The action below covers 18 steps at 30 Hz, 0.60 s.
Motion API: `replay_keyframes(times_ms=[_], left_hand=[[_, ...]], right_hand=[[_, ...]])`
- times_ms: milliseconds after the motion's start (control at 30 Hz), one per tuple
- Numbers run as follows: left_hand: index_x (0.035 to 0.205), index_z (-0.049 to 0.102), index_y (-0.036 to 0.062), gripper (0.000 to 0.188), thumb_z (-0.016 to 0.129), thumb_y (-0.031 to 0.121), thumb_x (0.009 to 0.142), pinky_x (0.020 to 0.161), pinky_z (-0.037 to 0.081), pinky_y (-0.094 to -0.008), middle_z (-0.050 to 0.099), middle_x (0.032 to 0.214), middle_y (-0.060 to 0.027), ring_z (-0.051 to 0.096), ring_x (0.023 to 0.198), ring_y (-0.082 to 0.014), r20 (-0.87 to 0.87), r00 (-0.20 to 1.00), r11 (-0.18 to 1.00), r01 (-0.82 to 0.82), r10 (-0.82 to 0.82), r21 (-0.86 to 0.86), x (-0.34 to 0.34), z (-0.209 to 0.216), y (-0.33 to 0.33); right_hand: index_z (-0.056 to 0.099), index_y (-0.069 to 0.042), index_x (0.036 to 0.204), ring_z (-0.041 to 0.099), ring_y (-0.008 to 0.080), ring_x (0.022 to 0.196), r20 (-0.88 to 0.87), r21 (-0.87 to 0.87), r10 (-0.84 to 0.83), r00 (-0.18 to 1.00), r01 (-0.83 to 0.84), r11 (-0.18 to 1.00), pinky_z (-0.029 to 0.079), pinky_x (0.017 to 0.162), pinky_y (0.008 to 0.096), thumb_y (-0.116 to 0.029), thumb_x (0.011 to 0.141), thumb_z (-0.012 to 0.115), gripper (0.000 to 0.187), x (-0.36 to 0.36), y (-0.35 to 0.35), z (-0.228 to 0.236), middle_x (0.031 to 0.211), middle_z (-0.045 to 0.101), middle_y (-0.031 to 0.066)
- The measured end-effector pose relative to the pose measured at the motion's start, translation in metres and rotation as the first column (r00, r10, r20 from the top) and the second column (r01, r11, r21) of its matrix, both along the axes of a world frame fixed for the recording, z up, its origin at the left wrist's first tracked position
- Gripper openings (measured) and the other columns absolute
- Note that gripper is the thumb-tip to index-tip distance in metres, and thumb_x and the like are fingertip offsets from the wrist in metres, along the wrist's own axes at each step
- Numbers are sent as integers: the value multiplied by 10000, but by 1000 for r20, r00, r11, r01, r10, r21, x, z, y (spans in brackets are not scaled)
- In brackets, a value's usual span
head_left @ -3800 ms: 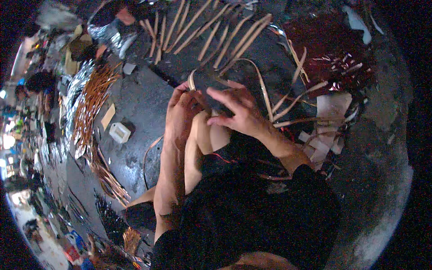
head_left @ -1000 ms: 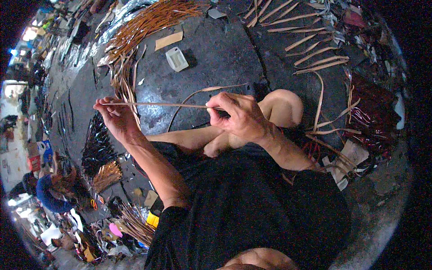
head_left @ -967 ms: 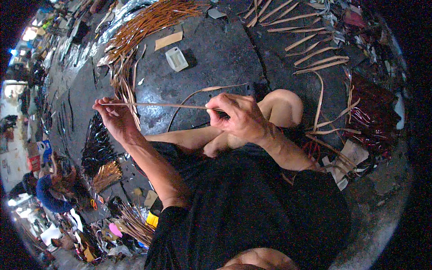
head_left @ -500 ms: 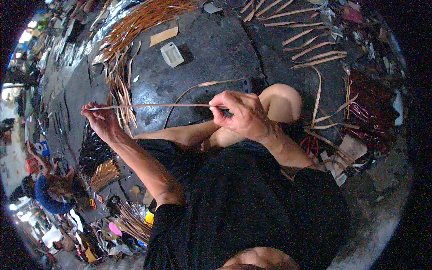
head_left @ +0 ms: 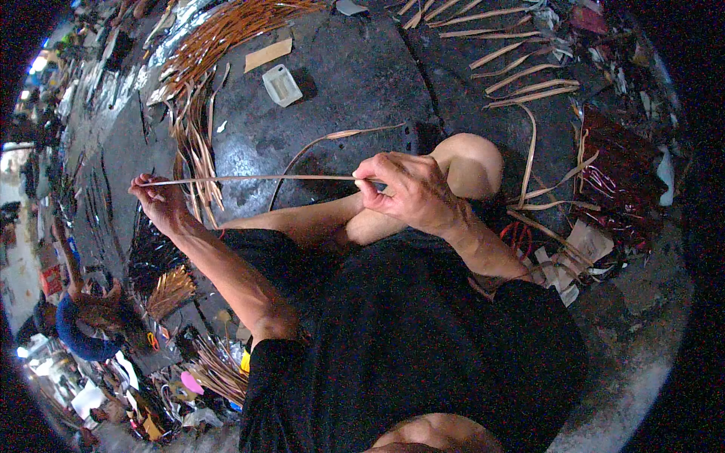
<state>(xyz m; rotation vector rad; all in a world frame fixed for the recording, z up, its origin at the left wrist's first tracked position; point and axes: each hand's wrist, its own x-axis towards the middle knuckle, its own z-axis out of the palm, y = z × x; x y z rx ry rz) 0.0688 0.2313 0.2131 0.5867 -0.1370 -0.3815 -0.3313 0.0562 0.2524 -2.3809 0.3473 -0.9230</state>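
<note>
A thin brown strip [head_left: 257,178] is held straight above the dark floor [head_left: 355,72]. One end is pinched in the narrow grip of the left hand [head_left: 161,202]; the other is clasped by the right hand [head_left: 408,190]. A white container [head_left: 276,92] is noted beyond.

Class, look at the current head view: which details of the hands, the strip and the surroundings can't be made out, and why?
- Thin strip, right end: hidden inside the right hand.
- Left hand, exact finger grip: too small and blurred.
- Orange-brown strands, far side: cut off by the top edge.
- Yellow object: mostly hidden by the black sleeve.
- Co-worker, hands: too small near the left rim.
</note>
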Motion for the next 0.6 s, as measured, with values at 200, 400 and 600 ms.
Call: replay_keyframes(times_ms=[200, 400, 600], left_hand=[[882, 611, 53, 207, 619, 259, 879, 549, 514, -221, 664, 811, -58, 593, 613, -119, 20, 999, 997, -42, 41, 64, 3, -6, 2], [875, 597, 58, 219, 615, 276, 874, 599, 522, -222, 653, 826, -47, 594, 620, -118, -5, 998, 997, 61, -62, -42, 27, -24, 18], [878, 580, 68, 223, 609, 289, 876, 653, 540, -243, 631, 839, -28, 622, 723, -125, 73, 997, 990, -38, 28, 135, 42, -41, 24]], right_hand=[[565, -75, 844, 654, 228, 679, 2, 24, 3, 1000, -3, 1000, 529, 593, 330, -42, 705, 706, 201, -3, 0, -1, 749, 625, 52], [567, -77, 838, 650, 226, 684, -49, 20, -37, 998, 38, 999, 528, 595, 332, -44, 703, 701, 192, -9, -2, 1, 764, 629, 52], [568, -64, 837, 651, 238, 705, -73, 13, -24, 997, 25, 1000, 535, 613, 335, -43, 698, 701, 193, -14, -3, -1, 778, 635, 59]])
